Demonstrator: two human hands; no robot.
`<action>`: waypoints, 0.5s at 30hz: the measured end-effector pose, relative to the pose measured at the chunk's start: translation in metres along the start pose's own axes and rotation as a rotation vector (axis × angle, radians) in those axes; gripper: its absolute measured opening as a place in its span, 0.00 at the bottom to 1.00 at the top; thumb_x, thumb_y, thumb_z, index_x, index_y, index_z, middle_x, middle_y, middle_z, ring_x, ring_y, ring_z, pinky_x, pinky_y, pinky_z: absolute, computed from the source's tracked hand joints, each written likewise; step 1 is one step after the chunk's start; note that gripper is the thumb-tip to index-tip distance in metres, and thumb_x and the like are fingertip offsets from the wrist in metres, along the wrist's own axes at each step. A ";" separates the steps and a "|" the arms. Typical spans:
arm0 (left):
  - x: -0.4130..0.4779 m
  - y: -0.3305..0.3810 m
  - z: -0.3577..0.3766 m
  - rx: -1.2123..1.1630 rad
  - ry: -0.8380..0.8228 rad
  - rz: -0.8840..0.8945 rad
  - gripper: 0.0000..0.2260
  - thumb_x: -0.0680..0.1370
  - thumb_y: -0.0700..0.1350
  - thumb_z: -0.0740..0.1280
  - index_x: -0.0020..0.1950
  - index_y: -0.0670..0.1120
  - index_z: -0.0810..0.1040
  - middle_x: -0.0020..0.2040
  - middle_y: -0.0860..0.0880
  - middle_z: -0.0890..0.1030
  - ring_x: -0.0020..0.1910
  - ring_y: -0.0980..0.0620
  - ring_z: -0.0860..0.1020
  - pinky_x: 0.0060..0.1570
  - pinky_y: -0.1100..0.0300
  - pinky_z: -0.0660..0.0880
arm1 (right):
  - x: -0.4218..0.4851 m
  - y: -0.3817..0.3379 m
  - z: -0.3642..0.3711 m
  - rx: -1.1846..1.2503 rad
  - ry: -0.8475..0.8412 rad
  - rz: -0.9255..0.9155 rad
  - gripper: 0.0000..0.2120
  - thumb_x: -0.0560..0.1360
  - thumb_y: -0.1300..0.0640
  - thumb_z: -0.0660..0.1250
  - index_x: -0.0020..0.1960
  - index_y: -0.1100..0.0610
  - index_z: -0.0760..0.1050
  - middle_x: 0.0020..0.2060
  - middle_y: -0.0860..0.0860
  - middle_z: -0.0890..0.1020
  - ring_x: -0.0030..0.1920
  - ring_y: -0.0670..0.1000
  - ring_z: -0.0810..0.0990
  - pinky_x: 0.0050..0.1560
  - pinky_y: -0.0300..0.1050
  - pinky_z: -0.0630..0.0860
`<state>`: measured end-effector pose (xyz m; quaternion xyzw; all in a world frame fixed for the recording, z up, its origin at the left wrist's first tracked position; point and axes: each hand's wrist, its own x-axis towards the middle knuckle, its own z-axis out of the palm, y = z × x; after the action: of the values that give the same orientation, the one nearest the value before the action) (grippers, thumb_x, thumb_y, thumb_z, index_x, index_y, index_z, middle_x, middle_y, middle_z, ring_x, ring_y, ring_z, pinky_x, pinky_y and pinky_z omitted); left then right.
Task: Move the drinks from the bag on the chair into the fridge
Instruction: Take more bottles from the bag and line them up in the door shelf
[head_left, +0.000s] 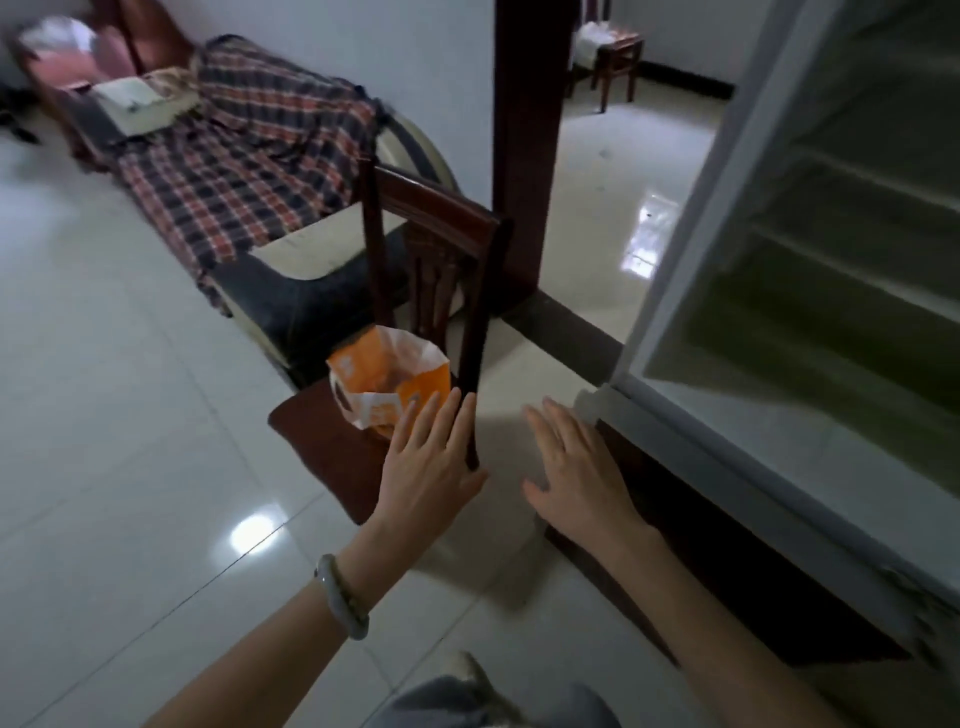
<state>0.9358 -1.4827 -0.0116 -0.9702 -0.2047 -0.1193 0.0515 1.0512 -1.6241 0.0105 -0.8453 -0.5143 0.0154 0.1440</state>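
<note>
- The left hand (426, 467) reaches forward with its palm down and fingers spread flat, holding nothing; its fingertips lie over the near edge of the bag (389, 382) in this view, though whether they touch it cannot be told.
- A pale bangle (340, 595) sits on the left wrist.
- The right hand (576, 475) is stretched out beside it, also flat, fingers apart and empty, over the floor (130, 415) between the chair (322, 441) and the fridge (810, 364).
- The bag is orange and white, standing open-mouthed on the dark wooden chair seat, close to the backrest.
- What is inside the bag cannot be made out; no drinks are clearly visible.
- The fridge stands to the right with its door side facing the camera; pale shelves (852, 275) show inside, and nothing on them can be made out.
- Behind the chair a sofa (291, 291) runs along the wall, with a plaid cloth (260, 150) draped over it.
- A dark wooden post (524, 156) rises just behind the chair, and a small stool (615, 57) stands well beyond it.
</note>
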 end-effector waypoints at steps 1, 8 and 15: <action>0.000 -0.013 0.002 0.001 -0.011 -0.029 0.39 0.67 0.60 0.73 0.71 0.41 0.69 0.68 0.41 0.72 0.68 0.42 0.70 0.66 0.43 0.65 | 0.011 -0.005 0.005 0.008 -0.009 -0.022 0.38 0.73 0.51 0.68 0.75 0.56 0.52 0.74 0.58 0.58 0.74 0.56 0.55 0.71 0.46 0.51; 0.011 -0.094 0.030 0.015 -0.089 -0.243 0.39 0.67 0.58 0.74 0.71 0.40 0.66 0.69 0.40 0.72 0.69 0.41 0.69 0.68 0.43 0.60 | 0.106 -0.033 0.044 0.041 -0.102 -0.141 0.38 0.74 0.48 0.66 0.75 0.55 0.50 0.74 0.56 0.58 0.73 0.55 0.55 0.71 0.48 0.53; 0.058 -0.154 0.080 0.046 -0.160 -0.370 0.33 0.71 0.58 0.71 0.70 0.41 0.69 0.69 0.41 0.72 0.70 0.42 0.68 0.69 0.44 0.56 | 0.209 -0.036 0.092 0.087 -0.191 -0.207 0.38 0.69 0.52 0.72 0.73 0.57 0.58 0.69 0.59 0.67 0.69 0.59 0.64 0.68 0.55 0.64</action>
<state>0.9412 -1.3085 -0.0669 -0.9210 -0.3854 -0.0445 0.0346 1.1028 -1.4048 -0.0429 -0.7754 -0.6089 0.1031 0.1318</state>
